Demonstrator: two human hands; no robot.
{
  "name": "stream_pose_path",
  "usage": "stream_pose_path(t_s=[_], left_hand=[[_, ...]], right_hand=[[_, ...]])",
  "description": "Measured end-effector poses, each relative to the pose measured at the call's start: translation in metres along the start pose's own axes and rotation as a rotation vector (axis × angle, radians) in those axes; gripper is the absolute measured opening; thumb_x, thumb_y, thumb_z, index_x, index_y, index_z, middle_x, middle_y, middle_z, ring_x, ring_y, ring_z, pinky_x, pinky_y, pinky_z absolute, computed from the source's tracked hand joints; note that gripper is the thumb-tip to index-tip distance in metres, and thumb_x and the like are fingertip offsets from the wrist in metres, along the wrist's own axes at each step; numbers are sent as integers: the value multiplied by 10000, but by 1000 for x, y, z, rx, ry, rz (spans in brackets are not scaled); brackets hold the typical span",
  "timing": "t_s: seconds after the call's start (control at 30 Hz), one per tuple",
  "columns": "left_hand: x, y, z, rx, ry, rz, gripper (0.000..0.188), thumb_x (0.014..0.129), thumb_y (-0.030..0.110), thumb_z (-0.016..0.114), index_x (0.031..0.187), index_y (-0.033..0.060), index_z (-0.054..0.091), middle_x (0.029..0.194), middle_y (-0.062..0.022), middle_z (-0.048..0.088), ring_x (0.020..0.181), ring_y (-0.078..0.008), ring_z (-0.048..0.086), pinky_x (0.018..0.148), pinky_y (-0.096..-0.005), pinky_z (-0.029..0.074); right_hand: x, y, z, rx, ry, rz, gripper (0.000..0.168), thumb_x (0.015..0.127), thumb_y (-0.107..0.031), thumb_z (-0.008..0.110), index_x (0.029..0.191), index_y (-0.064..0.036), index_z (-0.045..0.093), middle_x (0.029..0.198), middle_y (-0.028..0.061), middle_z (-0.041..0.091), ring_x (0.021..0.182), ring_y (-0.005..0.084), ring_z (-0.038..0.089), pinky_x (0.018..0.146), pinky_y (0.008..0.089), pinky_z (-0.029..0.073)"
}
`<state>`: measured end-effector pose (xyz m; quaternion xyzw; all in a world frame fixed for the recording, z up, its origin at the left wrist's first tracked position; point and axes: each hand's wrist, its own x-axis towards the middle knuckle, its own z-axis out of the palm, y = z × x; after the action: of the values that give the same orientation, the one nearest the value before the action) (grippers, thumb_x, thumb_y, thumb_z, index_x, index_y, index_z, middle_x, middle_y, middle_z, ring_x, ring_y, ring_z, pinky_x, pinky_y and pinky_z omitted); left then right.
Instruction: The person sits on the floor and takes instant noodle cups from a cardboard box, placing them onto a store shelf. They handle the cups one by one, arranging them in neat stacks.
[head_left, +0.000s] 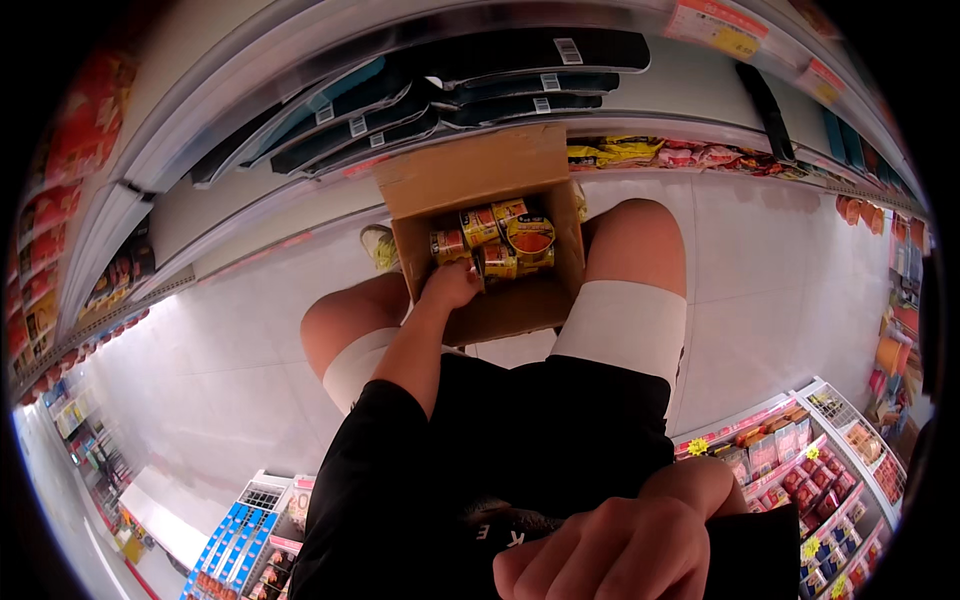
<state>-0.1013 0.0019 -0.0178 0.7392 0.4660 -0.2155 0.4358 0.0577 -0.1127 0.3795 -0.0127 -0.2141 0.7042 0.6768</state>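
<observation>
Between my knees stands an open cardboard box, its far flap raised against the shelf. Several round food containers with yellow labels lie jumbled at its far side, some upright and some tipped. My left hand reaches into the box at the left, fingers curled around the edge of one container; the hand hides most of it. My right hand is raised close to the camera over my lap, curled into a fist. Its palm is hidden, and nothing shows in it.
A shelf ahead holds dark flat packages with barcodes; bagged goods lie below. Red packs fill shelving at left. Behind me stand racks of packaged goods and blue boxes. Pale floor tiles surround my legs.
</observation>
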Motion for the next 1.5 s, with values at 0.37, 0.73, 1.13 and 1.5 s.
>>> stream_pose_path(t_s=[0.37,0.73,1.13,1.5], left_hand=[[41,-3,-4,282,-92,-3,651,827,336,700,1369,63,464,1401,-216,490,1296,-431,453,1041,-468,439],[54,-14,34,536,16,-47,630,902,349,591,1461,137,393,1468,-186,407,1317,-387,434,1020,-606,347],[46,-19,47,465,-71,-34,865,839,433,665,1523,80,271,1476,-223,429,1278,-439,490,1032,-521,440],[11,41,-83,-373,-461,346,1081,680,283,862,1529,25,245,1438,-212,463,1325,-283,476,1069,-358,421]], right_hand=[[39,-31,-27,-712,-82,-92,141,908,-94,633,954,-17,742,812,51,642,541,150,487,590,323,373],[-23,27,-175,-1733,336,495,358,876,-109,646,1226,-36,630,937,126,668,792,293,659,694,390,527],[-73,75,-221,-1490,468,1060,423,926,-312,595,1257,-48,588,1173,208,649,1076,390,624,926,463,504],[-68,83,-261,-1246,1086,606,888,802,-384,767,1441,79,362,1387,271,478,1319,350,468,1089,392,388]])
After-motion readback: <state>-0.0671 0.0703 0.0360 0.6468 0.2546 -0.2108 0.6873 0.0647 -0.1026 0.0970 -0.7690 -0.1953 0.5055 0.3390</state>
